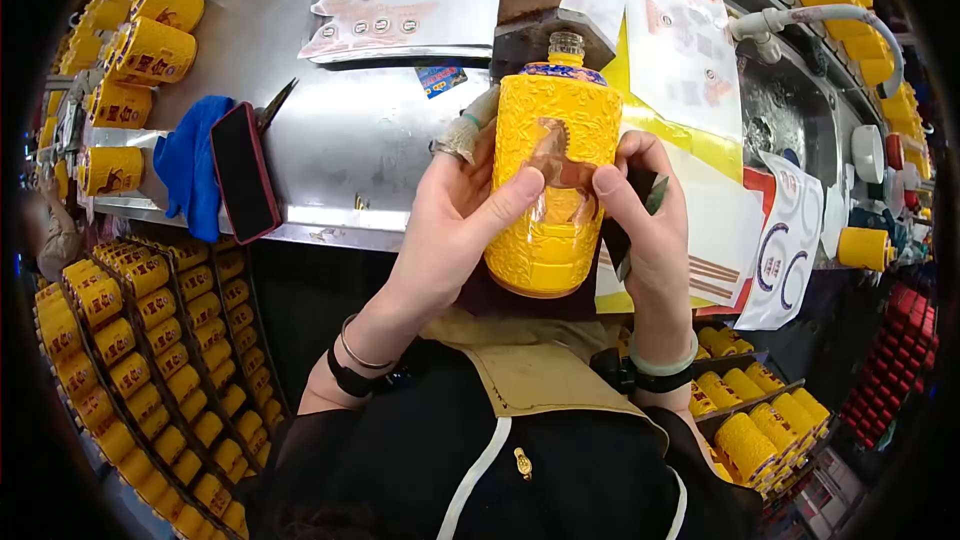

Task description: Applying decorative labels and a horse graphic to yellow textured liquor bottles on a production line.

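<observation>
A yellow embossed bottle [555, 250] with a clear glass neck and a blue patterned collar is held upright between my hands, over the near edge of the metal bench. A brown horse picture sits on its front. My left hand [450, 200] grips its left side, thumb on the horse; a pale cloth wrap [462, 135] covers one fingertip. From the right, my right hand [650, 205] grips it, thumb at the horse's edge. A dark flat blade-like piece [617, 248] is also tucked in my right hand; its kind is unclear. The fingers behind the bottle are hidden.
Printed transfer sheets [400, 0] lie at the back of the metal bench [340, 160]. A phone [245, 172], a blue cloth [190, 165] and scissors [275, 105] are left. Right are papers [700, 210], a sink [785, 105] and a tap [820, 18]. Racks of yellow bottles [150, 340] flank me.
</observation>
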A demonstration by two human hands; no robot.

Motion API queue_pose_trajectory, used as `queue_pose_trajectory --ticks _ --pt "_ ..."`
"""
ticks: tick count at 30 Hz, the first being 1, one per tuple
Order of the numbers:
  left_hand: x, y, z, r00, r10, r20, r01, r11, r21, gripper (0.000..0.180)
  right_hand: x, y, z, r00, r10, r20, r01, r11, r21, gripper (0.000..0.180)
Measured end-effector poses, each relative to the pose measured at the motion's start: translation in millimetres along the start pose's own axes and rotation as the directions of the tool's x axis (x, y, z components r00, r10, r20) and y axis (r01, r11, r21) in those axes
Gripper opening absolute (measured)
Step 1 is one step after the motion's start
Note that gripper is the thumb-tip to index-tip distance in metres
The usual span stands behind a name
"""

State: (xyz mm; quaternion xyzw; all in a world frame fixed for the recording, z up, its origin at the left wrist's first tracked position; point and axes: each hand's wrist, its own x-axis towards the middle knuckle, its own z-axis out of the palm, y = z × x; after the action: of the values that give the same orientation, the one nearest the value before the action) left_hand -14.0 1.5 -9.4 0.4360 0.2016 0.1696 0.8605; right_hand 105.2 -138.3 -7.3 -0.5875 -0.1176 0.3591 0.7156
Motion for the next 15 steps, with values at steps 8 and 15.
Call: queue_pose_trajectory --ticks 8,15 --pt "-1.9 -0.9 -2.2 0.999 0.009 0.030 -0.012 0.996 0.090 0.086 -0.1 0.0 0.6 1.000 -0.008 0.003 0.008 1.000 -0.030 0.037" --pt "-1.9 2.9 -1.5 1.000 -0.011 0.025 0.009 0.997 0.077 0.082 0.8 -1.4 1.5 1.000 -0.005 0.005 0.005 1.000 -0.029 0.035"
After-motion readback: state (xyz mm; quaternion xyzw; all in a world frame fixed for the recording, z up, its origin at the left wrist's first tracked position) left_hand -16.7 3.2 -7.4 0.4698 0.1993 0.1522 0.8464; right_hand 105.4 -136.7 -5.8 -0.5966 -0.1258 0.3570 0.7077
